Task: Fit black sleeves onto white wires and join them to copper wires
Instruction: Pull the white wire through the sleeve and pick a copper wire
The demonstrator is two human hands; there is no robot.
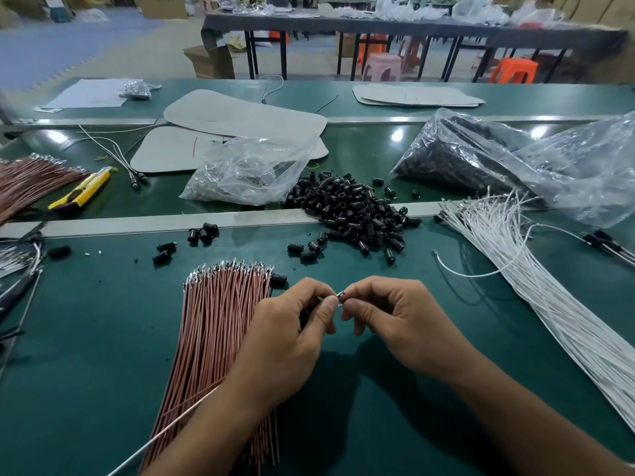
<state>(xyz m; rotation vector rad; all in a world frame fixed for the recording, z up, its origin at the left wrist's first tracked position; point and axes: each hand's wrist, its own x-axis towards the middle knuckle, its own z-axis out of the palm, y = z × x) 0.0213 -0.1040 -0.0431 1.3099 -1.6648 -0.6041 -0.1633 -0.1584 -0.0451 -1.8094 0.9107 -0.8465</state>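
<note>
My left hand (292, 324) and my right hand (388, 314) meet above the green table, fingertips pinching small metal wire terminals (339, 297) between them. A black sleeve shows dimly inside my left palm. A white wire (165, 431) trails from under my left wrist toward the lower left. A bundle of copper wires (216, 324) lies just left of my left hand. A pile of black sleeves (357, 214) sits beyond my hands. A fan of white wires (536, 280) lies to the right.
A clear bag (251, 173) and a larger bag of black parts (481, 159) lie further back. A yellow utility knife (82, 190) and more copper wires (27, 183) are at the far left. Loose sleeves (202, 231) dot the table by a metal strip (137, 225).
</note>
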